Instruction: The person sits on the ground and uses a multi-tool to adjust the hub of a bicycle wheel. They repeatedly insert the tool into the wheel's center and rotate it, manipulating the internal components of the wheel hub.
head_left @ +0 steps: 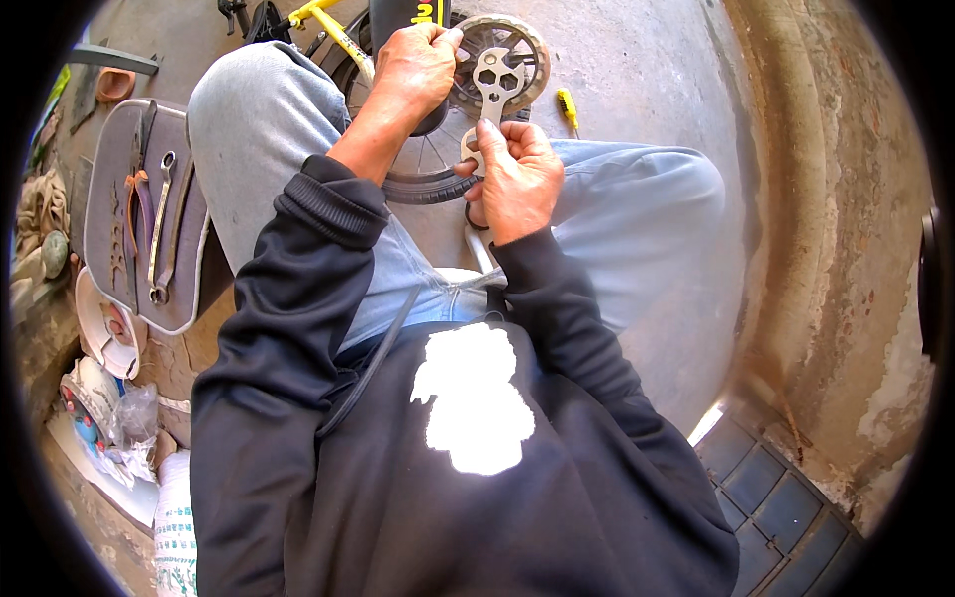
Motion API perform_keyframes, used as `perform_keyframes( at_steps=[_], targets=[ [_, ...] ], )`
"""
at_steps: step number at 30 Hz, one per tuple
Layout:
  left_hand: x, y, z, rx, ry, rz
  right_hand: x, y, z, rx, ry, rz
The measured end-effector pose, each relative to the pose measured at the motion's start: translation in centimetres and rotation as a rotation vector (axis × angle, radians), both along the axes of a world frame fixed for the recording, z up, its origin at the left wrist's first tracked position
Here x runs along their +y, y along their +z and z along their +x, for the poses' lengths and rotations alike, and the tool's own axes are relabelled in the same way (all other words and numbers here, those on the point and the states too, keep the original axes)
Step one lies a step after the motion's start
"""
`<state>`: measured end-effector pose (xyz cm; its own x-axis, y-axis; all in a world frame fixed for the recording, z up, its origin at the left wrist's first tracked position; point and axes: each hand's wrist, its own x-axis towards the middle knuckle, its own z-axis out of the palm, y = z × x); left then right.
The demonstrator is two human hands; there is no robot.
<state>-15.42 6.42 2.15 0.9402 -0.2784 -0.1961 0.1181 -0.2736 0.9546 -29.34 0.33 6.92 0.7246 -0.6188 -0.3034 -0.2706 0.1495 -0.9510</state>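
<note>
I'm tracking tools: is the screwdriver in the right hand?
No, the right hand holds a flat wrench; the screwdriver lies on the floor.

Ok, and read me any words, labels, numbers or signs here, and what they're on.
Dark panel, top edge: bold yellow and red lettering, cut off; I won't copy it out.
White sack, lower left: green characters, partly cut off; also not copied.
Yellow bicycle frame tube: dark marks, too small to read.
Flat multi-hole spanner: no readable marking.

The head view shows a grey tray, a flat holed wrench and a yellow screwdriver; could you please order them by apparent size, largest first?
1. Grey tray
2. Flat holed wrench, possibly enlarged by nearness to the camera
3. Yellow screwdriver
</note>
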Motion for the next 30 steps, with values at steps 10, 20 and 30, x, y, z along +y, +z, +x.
perform_keyframes(
  at_steps=[10,20,30],
  targets=[
    [-0.1,1.1,-0.4,0.024,-0.022,-0.05,-0.6,0.4,-0.4,0.01,-0.015,0.006],
    [-0.2,-0.3,0.2,-0.001,0.018,-0.026,-1.1,2.5,0.0,0.047,0.007,-0.127],
    [-0.4,-0.5,0.4,-0.03,-0.019,-0.034,-5.9,4.6,1.2,0.187,0.17,-0.338]
  ],
)
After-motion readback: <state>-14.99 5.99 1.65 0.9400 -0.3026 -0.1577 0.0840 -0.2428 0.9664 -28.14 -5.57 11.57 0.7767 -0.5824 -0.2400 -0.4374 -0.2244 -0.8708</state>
